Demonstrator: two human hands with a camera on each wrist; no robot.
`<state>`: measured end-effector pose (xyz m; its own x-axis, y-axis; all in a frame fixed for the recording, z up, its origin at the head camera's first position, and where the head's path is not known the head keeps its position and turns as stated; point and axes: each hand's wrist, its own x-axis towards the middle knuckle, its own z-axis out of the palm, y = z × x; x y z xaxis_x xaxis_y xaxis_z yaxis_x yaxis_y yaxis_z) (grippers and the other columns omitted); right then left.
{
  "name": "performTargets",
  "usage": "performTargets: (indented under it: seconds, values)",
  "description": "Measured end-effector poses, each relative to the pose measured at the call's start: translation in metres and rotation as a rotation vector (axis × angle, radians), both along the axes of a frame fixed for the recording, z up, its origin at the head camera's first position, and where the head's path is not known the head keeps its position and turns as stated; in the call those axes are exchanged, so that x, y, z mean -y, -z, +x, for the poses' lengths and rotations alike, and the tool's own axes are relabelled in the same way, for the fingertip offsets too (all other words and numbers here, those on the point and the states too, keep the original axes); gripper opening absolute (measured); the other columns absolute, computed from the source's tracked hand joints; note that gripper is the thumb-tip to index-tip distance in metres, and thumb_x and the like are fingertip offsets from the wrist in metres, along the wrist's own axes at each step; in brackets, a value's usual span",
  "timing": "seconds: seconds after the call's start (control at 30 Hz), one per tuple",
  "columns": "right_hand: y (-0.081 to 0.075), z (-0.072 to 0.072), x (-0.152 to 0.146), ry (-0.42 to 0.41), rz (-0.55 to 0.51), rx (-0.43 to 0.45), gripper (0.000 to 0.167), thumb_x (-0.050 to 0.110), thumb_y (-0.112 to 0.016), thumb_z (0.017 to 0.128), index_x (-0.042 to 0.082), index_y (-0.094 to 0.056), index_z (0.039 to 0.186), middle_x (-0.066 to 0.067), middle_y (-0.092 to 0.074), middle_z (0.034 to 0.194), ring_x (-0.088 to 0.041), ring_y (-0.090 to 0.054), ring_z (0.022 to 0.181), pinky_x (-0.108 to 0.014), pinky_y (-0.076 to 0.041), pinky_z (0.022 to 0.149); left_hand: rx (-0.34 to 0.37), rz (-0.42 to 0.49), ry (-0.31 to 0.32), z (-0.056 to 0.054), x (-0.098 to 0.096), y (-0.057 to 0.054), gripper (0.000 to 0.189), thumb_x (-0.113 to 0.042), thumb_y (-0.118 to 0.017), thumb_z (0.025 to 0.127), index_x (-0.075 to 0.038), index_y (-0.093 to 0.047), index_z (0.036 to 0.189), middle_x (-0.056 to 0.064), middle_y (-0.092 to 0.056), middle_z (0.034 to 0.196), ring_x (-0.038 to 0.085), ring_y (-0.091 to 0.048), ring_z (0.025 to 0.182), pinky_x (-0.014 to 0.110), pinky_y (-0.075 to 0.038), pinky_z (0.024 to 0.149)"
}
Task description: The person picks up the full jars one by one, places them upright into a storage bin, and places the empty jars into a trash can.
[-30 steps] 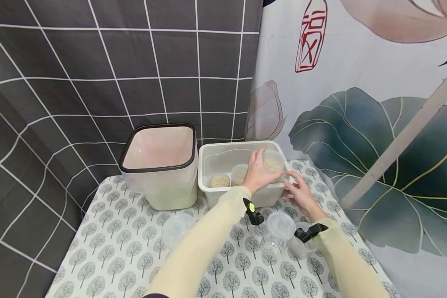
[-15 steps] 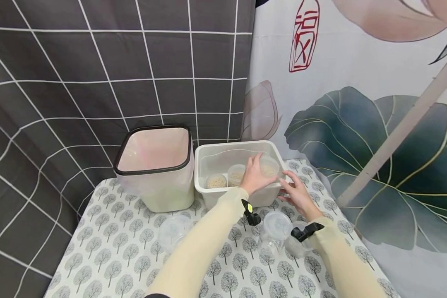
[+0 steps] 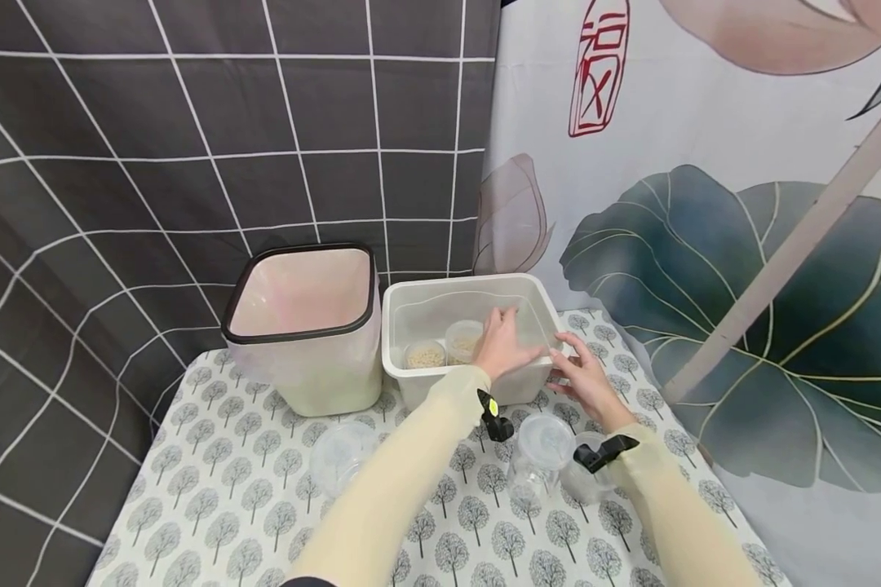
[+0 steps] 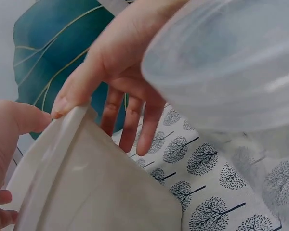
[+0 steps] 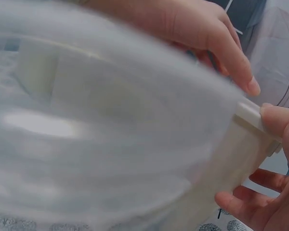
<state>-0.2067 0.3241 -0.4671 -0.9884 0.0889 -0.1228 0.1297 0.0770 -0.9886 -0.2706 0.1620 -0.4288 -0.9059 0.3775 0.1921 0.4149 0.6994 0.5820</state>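
Observation:
My left hand (image 3: pixel 501 344) reaches into the white plastic bin (image 3: pixel 440 285), its thumb straight over the front rim and fingers spread; no cup shows between them in the head view. The cup it held earlier is hidden. Beside that hand stand two clear cups of pale grains, one left (image 3: pixel 425 355) and one closer (image 3: pixel 464 338). At the bin's right front corner my right hand (image 3: pixel 587 379) grips the rim, thumb on top and fingers against the outer wall, as the right wrist view also shows. A clear lidded jar (image 3: pixel 546 444) stands in front, large in the left wrist view.
Left of the bin stands a taller waste bin (image 3: pixel 338 367) with a black rim. Another clear container (image 3: pixel 587 481) sits partly under my right wrist, and a clear round lid or tub (image 3: pixel 341 452) lies front left. Curtains hang behind the tree-patterned cloth (image 3: pixel 220 489).
My left hand lowered the clear cup of grains into the bin's right side, and the cup is out of sight now. The right hand stays on the rim.

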Motion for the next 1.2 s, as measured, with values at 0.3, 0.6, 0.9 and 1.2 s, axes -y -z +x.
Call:
performTargets:
  seconds: [0.3,0.6,0.9,1.2]
  values:
    - [-0.007,0.001,0.003,-0.003,-0.041,0.029,0.058,0.030,-0.050,0.096,0.019,-0.022,0.147,-0.021,-0.038,0.124,-0.047,-0.042,0.118,-0.047,-0.047,0.090,-0.022,-0.079,0.043,0.005,0.009,-0.008,0.079,-0.055,-0.068,0.076,-0.012,-0.042,0.137,0.013,-0.045,0.130,0.024,-0.047,0.115,0.036,-0.053,0.079]
    - [-0.012,0.005,0.006,-0.018,-0.050,0.038,0.060,0.029,-0.049,0.097,0.018,-0.018,0.148,-0.025,-0.033,0.128,-0.050,-0.038,0.121,-0.051,-0.043,0.094,-0.024,-0.064,0.086,0.011,0.019,-0.011,0.069,-0.052,-0.062,0.083,-0.010,-0.045,0.135,0.011,-0.047,0.127,0.022,-0.049,0.112,0.033,-0.052,0.079]
    - [0.002,-0.001,0.002,0.002,0.007,0.027,0.068,0.044,-0.054,0.091,0.023,-0.020,0.147,-0.026,-0.032,0.132,-0.047,-0.041,0.120,-0.047,-0.048,0.089,-0.031,-0.033,0.111,0.018,0.033,-0.020,0.058,-0.045,-0.056,0.089,-0.012,-0.046,0.136,0.007,-0.046,0.132,0.021,-0.048,0.117,0.035,-0.047,0.091]
    - [0.000,0.000,0.002,0.009,0.014,0.045,0.067,0.042,-0.053,0.092,0.023,-0.020,0.147,-0.026,-0.033,0.132,-0.046,-0.042,0.120,-0.045,-0.049,0.088,-0.063,0.033,0.120,0.028,0.049,-0.028,0.055,-0.045,-0.056,0.090,-0.013,-0.048,0.134,0.006,-0.045,0.133,0.020,-0.049,0.117,0.035,-0.047,0.091]
